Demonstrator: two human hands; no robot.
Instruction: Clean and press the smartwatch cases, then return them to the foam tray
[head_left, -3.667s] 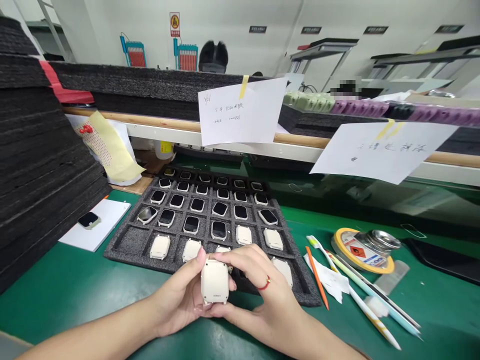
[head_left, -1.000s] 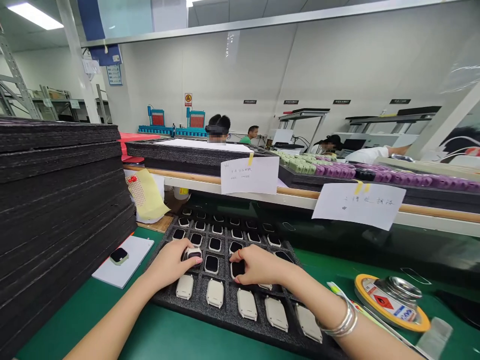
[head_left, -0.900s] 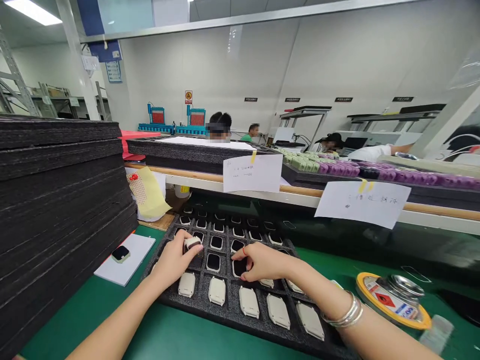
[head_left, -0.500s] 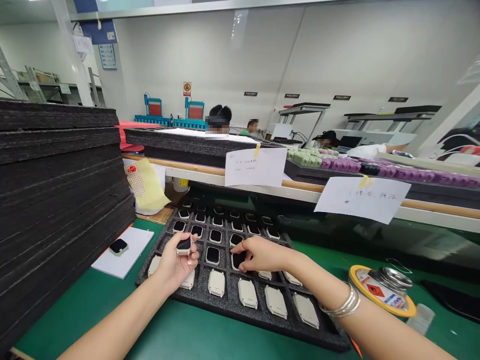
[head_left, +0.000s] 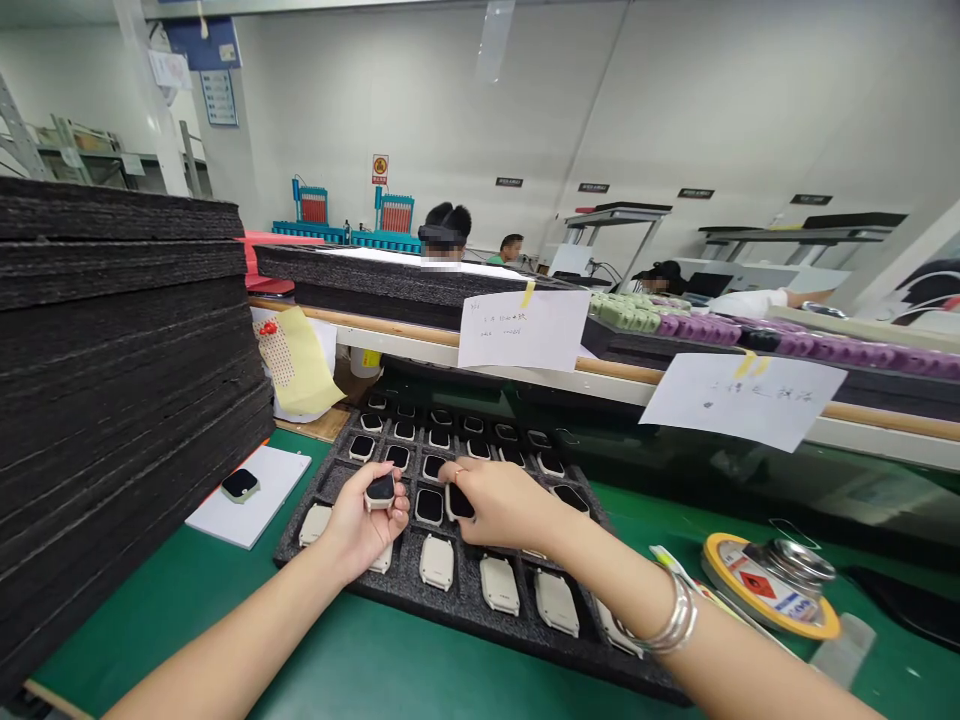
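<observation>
My left hand (head_left: 364,528) is closed around a small watch case (head_left: 380,487) with a dark screen and pale frame, held screen up above the left part of a black foam tray (head_left: 466,606). Over the tray's middle, my right hand (head_left: 504,505) grips another watch case (head_left: 458,503), tilted and partly covered by the fingers. Beside it a screen-up watch case (head_left: 430,507) lies in its slot. Pale watch cases (head_left: 436,562) lie back side up along the near row; further rows show dark screens.
A watch case (head_left: 240,485) rests on a white pad (head_left: 259,515) at left, next to stacked black foam trays (head_left: 127,400). A yellow-rimmed round container (head_left: 772,590) stands at right. The shelf edge (head_left: 420,345) with hanging paper notes runs behind; co-workers sit beyond.
My right hand has moved left with a watch case, which is now out of its former position in the tray. My left hand still holds its watch case. The view has shifted slightly.
</observation>
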